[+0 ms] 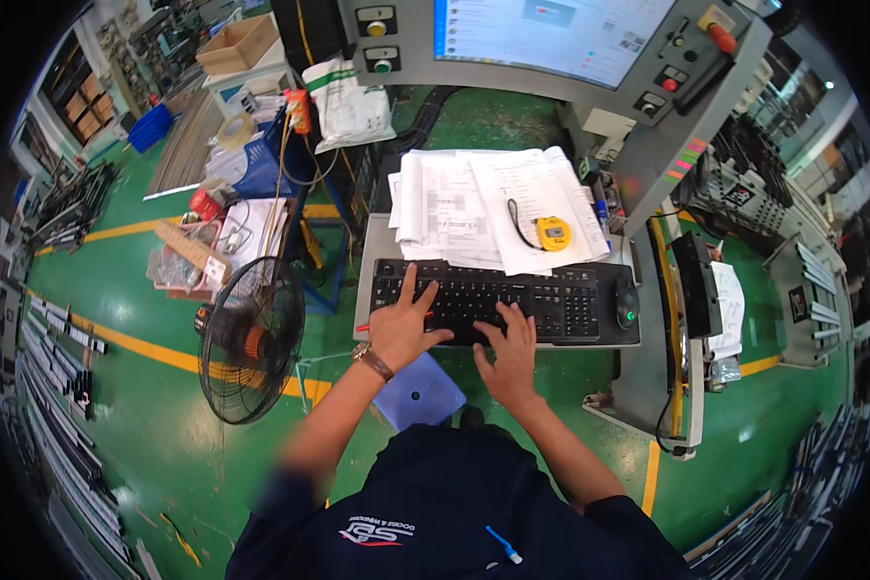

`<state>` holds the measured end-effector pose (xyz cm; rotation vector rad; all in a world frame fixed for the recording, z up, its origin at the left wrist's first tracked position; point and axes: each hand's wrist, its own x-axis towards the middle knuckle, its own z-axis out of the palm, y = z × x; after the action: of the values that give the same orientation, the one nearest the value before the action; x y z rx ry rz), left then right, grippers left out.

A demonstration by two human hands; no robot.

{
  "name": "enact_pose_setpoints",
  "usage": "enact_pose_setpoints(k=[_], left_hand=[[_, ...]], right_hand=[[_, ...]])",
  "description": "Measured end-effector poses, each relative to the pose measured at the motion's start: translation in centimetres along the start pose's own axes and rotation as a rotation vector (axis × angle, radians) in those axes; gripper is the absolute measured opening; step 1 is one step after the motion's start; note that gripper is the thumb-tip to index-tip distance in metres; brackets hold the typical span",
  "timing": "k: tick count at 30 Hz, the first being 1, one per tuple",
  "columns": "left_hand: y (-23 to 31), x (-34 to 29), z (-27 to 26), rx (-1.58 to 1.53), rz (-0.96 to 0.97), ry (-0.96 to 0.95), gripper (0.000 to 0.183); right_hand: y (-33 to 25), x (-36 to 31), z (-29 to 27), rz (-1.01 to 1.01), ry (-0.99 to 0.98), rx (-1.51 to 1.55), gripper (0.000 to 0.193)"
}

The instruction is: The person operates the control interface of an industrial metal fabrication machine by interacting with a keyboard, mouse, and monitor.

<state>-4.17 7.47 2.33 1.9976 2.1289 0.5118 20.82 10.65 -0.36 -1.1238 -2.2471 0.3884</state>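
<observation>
A black keyboard (549, 300) lies on the small shelf in front of me. Over its left part is my left hand (401, 329), fingers spread, with a bracelet at the wrist. My right hand (508, 353) hovers at the keyboard's lower middle, fingers apart and bent toward the keys. Neither hand holds anything. Behind the keyboard lie stacked printed papers (445, 208), and on them rests a yellow tape measure (554, 233) with a black strap. To the right of the keyboard sits a black mouse (626, 304). Above, a lit monitor (551, 39) is set in a grey panel.
At left stands a black fan (251, 340), close to a shelf of boxes and a blue basket (266, 162). A white bag (348, 106) hangs near the panel. Below the shelf is a blue stool (419, 391). Metal profiles (58, 416) lie along the left floor.
</observation>
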Motion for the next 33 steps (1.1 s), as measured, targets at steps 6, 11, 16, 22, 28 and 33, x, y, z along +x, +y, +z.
enact_pose_setpoints(k=[6,11,16,22,28,33], left_hand=[[0.1,-1.6,0.0,-0.084,-0.053,0.095,0.097],[0.4,-3.9,0.4,-0.198,-0.206,0.158,0.095],[0.7,-5.5,1.3,-0.251,-0.259,0.250,0.093],[0.3,-6.4,2.0,-0.258,-0.308,0.336,0.091],[0.1,-6.3,2.1,-0.250,-0.336,0.356,0.089],[0.2,-6.2,2.1,-0.281,-0.348,0.341,0.090]], right_hand=[[-1.3,-0.3,0.5,-0.055,-0.017,0.036,0.041],[-1.6,0.0,0.7,-0.049,-0.018,0.044,0.041],[-1.7,0.1,0.8,-0.067,-0.041,0.033,0.040],[-1.9,0.0,1.0,-0.068,-0.039,0.051,0.037],[-1.4,0.4,1.0,-0.100,0.015,0.007,0.029],[-0.3,0.7,1.1,-0.036,0.039,0.000,0.031]])
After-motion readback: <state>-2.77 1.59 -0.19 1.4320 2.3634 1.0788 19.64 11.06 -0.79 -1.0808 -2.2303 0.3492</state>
